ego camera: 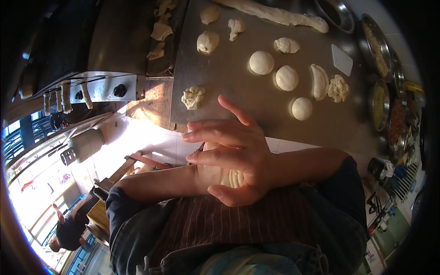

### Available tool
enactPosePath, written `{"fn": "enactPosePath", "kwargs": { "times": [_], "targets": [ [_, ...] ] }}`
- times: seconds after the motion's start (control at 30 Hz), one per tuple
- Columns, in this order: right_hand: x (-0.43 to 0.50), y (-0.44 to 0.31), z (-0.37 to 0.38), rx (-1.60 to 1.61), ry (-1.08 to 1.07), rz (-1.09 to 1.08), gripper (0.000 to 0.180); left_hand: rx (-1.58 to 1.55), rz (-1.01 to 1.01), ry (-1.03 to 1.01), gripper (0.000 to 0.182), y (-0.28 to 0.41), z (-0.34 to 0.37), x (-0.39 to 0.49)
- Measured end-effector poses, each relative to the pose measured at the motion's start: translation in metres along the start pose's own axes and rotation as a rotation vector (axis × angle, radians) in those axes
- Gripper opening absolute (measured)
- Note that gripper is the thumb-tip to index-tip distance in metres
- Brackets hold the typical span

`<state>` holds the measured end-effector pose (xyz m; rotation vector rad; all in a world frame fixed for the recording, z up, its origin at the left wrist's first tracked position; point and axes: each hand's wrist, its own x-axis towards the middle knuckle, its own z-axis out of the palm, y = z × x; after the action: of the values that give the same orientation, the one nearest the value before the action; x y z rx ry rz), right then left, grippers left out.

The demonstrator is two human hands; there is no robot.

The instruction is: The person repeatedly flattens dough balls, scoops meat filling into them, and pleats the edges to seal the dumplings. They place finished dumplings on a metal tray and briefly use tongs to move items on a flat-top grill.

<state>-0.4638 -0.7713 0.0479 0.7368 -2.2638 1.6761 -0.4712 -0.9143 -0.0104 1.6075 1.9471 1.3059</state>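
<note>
My left hand is palm up in front of my apron, mostly hidden under the other hand. A pale folded piece of dough rests in its palm. Over it my right hand spreads its fingers, the index finger raised; whether its palm touches the dough is hidden. Beyond the hands, a metal worktable carries three smooth dough balls. Nearest my fingertips on that table sits a rough dough lump. A crescent-shaped dough piece lies beside a crumpled dough clump.
A long dough roll lies along the far side. Near a white scraper, metal bowls of filling line the right edge. At left are a stove with knobs, a gas cylinder and another person.
</note>
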Motion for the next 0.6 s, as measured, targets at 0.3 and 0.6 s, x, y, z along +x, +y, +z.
{"fn": "enactPosePath", "kwargs": {
  "times": [0.3,0.6],
  "targets": [
    [0.005,-0.008,-0.004,-0.004,-0.041,0.050,0.048,-0.041,-0.073,0.018,0.009,-0.006,-0.001,0.008],
    [-0.044,0.082,0.049,1.846,0.464,1.013,0.063,0.297,-0.260,0.079,0.053,-0.052,-0.047,0.012]
  ]
}}
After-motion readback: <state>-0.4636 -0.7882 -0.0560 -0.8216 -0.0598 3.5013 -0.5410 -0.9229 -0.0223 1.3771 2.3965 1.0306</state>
